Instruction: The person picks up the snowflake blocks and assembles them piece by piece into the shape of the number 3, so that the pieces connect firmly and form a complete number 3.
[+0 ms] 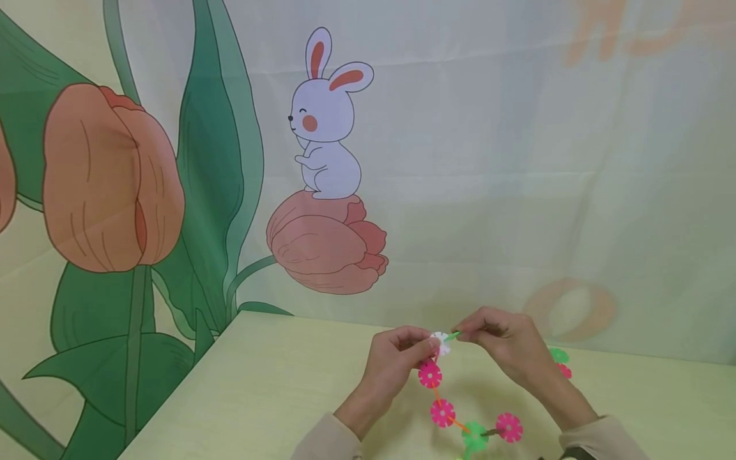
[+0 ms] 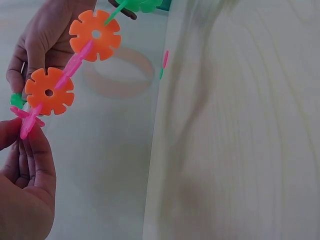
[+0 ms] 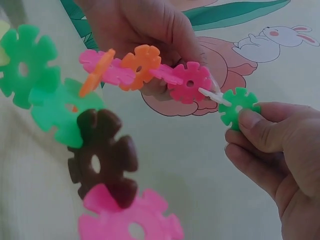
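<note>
My left hand (image 1: 393, 361) pinches the end of a chain of notched plastic snowflake discs, at a white disc (image 1: 442, 348) and the pink disc (image 3: 186, 87) beside it. A green disc (image 3: 231, 112) is pinched between the thumb and fingers of my right hand (image 1: 512, 345); its edge meets the white disc, and how deep the slots sit cannot be told. Below my hands hangs the chain, with orange discs (image 2: 96, 35), pink discs (image 1: 443, 413), green discs (image 3: 24, 67) and a brown disc (image 3: 102, 160). A pink disc (image 1: 509, 427) ends one side branch.
Behind the right wrist, a loose-looking green disc (image 1: 559, 355) and a pink disc (image 1: 565, 370) are partly hidden. The pale table (image 1: 259, 383) meets a printed backdrop (image 1: 460, 191) with tulips and a rabbit at its back edge.
</note>
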Tool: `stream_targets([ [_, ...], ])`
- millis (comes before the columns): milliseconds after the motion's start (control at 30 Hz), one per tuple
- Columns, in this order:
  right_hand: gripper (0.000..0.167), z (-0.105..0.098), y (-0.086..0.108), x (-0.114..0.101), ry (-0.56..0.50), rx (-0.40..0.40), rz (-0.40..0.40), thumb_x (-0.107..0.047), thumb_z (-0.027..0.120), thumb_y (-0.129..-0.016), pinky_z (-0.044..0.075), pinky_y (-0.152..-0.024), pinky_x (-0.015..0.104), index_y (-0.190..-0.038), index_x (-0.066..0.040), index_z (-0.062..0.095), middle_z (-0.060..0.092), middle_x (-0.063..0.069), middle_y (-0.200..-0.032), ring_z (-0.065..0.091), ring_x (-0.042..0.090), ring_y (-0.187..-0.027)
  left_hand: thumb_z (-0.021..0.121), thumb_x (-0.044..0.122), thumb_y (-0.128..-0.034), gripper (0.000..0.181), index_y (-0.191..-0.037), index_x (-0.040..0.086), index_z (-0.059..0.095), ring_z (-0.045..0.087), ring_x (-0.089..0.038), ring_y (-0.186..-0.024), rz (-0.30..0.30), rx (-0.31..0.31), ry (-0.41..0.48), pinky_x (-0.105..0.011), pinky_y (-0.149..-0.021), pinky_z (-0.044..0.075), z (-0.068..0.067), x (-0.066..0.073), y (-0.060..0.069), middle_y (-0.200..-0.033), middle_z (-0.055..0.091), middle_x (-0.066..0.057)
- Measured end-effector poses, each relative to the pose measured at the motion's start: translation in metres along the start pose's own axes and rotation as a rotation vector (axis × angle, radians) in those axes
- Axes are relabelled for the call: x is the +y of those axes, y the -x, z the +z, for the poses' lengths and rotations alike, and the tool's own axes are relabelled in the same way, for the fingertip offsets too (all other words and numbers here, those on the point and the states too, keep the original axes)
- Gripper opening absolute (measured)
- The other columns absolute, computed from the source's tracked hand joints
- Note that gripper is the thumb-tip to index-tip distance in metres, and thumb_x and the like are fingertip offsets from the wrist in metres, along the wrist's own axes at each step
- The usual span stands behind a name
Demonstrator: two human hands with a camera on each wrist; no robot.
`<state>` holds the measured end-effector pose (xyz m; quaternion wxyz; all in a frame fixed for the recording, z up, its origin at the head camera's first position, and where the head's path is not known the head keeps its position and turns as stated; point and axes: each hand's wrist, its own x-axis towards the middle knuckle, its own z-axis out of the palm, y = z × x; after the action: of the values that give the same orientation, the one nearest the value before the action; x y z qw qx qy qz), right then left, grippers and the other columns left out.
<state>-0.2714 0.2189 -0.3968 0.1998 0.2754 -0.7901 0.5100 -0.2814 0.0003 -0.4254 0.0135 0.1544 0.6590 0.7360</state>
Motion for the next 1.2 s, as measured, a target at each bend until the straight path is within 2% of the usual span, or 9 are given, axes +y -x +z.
stream_targets([
  [200, 0.017, 0.000, 0.000, 0.001, 0.006, -0.010, 0.019, 0.004, 0.079, -0.091, 0.062, -0.081, 0.025, -0.093, -0.012, 0.080, 0.079, 0.001, -0.092, 0.077, 0.017, -0.086, 0.079, 0.012, -0.0962, 0.016, -0.102, -0.003, 0.078, 0.066, -0.011, -0.071, -0.004, -0.009, 0.002, -0.022, -0.071, 0.060, -0.001, -0.001, -0.001, -0.083, 0.073, -0.004],
  [400, 0.014, -0.002, 0.000, -0.001, 0.054, -0.035, 0.019, -0.002, 0.080, -0.092, 0.061, -0.077, 0.026, -0.098, -0.014, 0.081, 0.079, 0.005, -0.093, 0.076, 0.014, -0.083, 0.078, 0.013, -0.0958, 0.016, -0.101, -0.002, 0.078, 0.068, -0.012, -0.072, -0.009, -0.048, 0.011, -0.024, -0.072, 0.061, -0.002, -0.003, -0.002, -0.084, 0.073, -0.004],
  [567, 0.015, -0.001, 0.000, -0.002, 0.062, -0.054, 0.007, -0.006, 0.081, -0.093, 0.063, -0.079, 0.028, -0.104, -0.016, 0.081, 0.079, -0.003, -0.098, 0.077, 0.013, -0.087, 0.077, 0.010, -0.0960, 0.017, -0.103, -0.004, 0.076, 0.070, -0.013, -0.075, 0.011, -0.084, 0.009, -0.027, -0.074, 0.063, -0.002, -0.002, -0.002, -0.086, 0.074, -0.005],
  [667, 0.013, -0.005, 0.000, 0.000, 0.112, -0.057, 0.046, -0.013, 0.080, -0.096, 0.063, -0.081, 0.029, -0.106, -0.021, 0.081, 0.078, -0.010, -0.101, 0.077, 0.015, -0.090, 0.077, 0.010, -0.0967, 0.017, -0.104, -0.005, 0.076, 0.071, -0.014, -0.075, 0.023, -0.075, 0.008, -0.028, -0.074, 0.064, -0.002, -0.001, -0.002, -0.086, 0.074, -0.005],
  [767, 0.011, -0.018, 0.000, 0.004, 0.197, -0.051, 0.079, -0.016, 0.079, -0.098, 0.062, -0.082, 0.028, -0.108, -0.021, 0.081, 0.078, -0.010, -0.103, 0.077, 0.015, -0.093, 0.077, 0.010, -0.0972, 0.016, -0.104, -0.005, 0.076, 0.071, -0.014, -0.075, 0.025, -0.052, 0.009, -0.028, -0.074, 0.064, -0.003, -0.001, -0.002, -0.086, 0.074, -0.006],
  [900, 0.014, -0.048, 0.002, 0.014, 0.344, -0.031, 0.165, -0.022, 0.077, -0.100, 0.061, -0.082, 0.030, -0.113, -0.017, 0.079, 0.078, -0.005, -0.108, 0.075, 0.020, -0.099, 0.077, 0.011, -0.0976, 0.016, -0.104, -0.004, 0.076, 0.072, -0.016, -0.076, 0.028, -0.020, 0.010, -0.028, -0.075, 0.064, -0.005, 0.000, -0.003, -0.088, 0.074, -0.007],
  [1033, 0.020, -0.077, 0.008, 0.037, 0.456, -0.044, 0.269, -0.024, 0.078, -0.100, 0.061, -0.081, 0.038, -0.116, -0.011, 0.078, 0.078, 0.002, -0.109, 0.074, 0.030, -0.103, 0.077, 0.011, -0.0976, 0.017, -0.105, -0.004, 0.075, 0.072, -0.015, -0.077, 0.026, -0.001, 0.016, -0.029, -0.076, 0.064, -0.007, 0.001, -0.004, -0.090, 0.074, -0.007],
  [1200, 0.018, -0.105, 0.020, 0.071, 0.526, -0.092, 0.297, -0.013, 0.079, -0.097, 0.060, -0.081, 0.042, -0.110, -0.002, 0.078, 0.078, 0.009, -0.104, 0.072, 0.036, -0.099, 0.077, 0.011, -0.0974, 0.017, -0.106, -0.004, 0.076, 0.072, -0.015, -0.076, 0.020, 0.013, 0.018, -0.028, -0.075, 0.064, -0.008, 0.001, -0.004, -0.089, 0.074, -0.007],
])
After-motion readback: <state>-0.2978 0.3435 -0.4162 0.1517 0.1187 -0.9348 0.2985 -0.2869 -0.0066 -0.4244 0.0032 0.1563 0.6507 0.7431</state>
